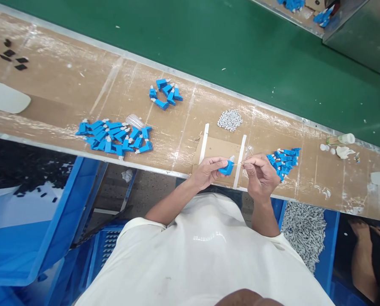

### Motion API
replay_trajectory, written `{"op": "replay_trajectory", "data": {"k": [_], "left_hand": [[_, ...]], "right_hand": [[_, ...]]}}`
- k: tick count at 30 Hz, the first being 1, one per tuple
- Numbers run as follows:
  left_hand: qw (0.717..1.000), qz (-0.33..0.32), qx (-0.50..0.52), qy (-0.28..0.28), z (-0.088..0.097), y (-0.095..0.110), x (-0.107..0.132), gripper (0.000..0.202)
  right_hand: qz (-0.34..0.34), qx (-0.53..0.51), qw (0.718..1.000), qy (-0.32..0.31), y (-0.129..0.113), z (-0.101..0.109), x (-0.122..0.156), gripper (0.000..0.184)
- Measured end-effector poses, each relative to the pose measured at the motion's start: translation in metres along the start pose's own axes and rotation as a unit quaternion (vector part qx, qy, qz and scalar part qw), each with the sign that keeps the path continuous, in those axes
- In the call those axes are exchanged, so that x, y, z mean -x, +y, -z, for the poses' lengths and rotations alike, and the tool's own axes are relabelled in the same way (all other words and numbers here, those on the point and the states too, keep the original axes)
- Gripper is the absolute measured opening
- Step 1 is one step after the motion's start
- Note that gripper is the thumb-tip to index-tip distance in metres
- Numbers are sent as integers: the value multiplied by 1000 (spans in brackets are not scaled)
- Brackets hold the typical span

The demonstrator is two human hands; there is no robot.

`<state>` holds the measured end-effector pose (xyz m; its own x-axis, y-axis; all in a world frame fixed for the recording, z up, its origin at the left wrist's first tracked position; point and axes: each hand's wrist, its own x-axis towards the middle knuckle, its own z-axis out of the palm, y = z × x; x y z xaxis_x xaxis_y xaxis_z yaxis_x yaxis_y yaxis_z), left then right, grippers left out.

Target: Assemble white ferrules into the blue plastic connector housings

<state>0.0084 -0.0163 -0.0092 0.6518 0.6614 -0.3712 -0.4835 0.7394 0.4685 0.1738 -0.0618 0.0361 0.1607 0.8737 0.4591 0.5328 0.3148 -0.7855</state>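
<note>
Green belt [190, 46] runs along the far side of a long counter [132, 89] covered in brown board under shiny clear film. At its near edge, the left hand [210, 170] has its fingers and thumb pinched around a blue piece [225, 168], which is held over a cardboard sheet [223, 148] flanked by two white strips [204, 142]. The right hand [262, 175] is drawn together at the fingertips, gripping a thin pin [237, 164] that points toward the blue piece; whether the tip is touching it I cannot tell.

Just past the sheet sits a heap of small grey-white bits [230, 120]. To the right of the right hand is a cluster of blue parts [285, 161], with a small bottle [341, 139] lying farther along. Left of the sheet are a larger blue pile [115, 138], a clear plastic cup [135, 121] against it, and a smaller blue group [167, 94] behind. Flat black pieces [9, 53] lie at the far left. Below the counter on the right, a blue bin [330, 238] holds many grey parts.
</note>
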Motion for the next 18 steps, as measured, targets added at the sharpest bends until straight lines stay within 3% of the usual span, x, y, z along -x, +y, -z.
{"op": "replay_trajectory", "data": {"k": [6,13,18], "left_hand": [[1000,14,9,-3,4,0,0,40],[996,52,66,2,13,0,0,16],[993,62,96,42,16,9,3,6]], "right_hand": [[-11,-12,1000,11,0,-3,-1,15],[-76,-147,982,86,-4,-1,-4,15],[-98,-32,994,-31,14,-2,7,13]]}}
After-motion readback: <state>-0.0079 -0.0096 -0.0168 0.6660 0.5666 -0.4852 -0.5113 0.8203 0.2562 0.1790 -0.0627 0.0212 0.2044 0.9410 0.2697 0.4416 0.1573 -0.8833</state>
